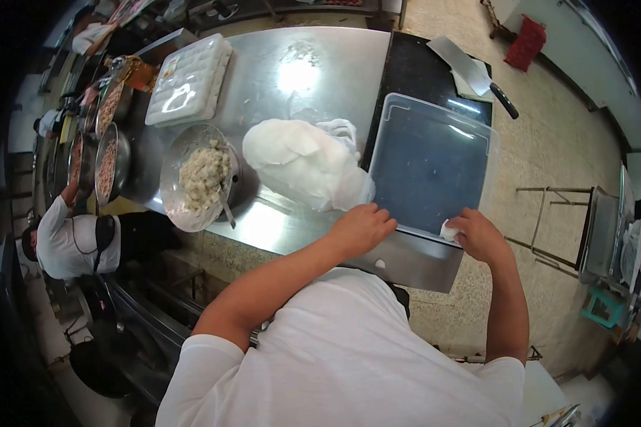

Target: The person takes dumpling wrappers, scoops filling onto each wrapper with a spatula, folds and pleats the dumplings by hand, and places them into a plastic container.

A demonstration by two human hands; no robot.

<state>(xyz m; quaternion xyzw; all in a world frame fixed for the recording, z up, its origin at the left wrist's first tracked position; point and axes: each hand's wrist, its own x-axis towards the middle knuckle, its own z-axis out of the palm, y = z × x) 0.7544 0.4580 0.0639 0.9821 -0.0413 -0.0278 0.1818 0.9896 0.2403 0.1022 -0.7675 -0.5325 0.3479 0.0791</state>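
At the near right corner of a clear plastic tray (pixel 427 171), my right hand (pixel 483 236) pinches a small white piece (pixel 448 231) that looks like dough or a dumpling. My left hand (pixel 367 226) has its fingers curled by the tray's near left corner, close to the end of a large white wrapped bundle (pixel 303 164). What those fingers hold, if anything, is hidden. Left of the bundle, a metal bowl (pixel 169 167) contains a pale chopped mixture (pixel 205 174) with a spoon handle (pixel 229 213) sticking out.
A cleaver (pixel 466 69) lies at the far right of the steel table (pixel 335 57), its handle over the edge. Stacked white trays (pixel 190 80) stand far left. Bowls of pinkish filling (pixel 107 165) are beyond, where another person (pixel 78 242) works. A small white scrap (pixel 380 264) sits at the near edge.
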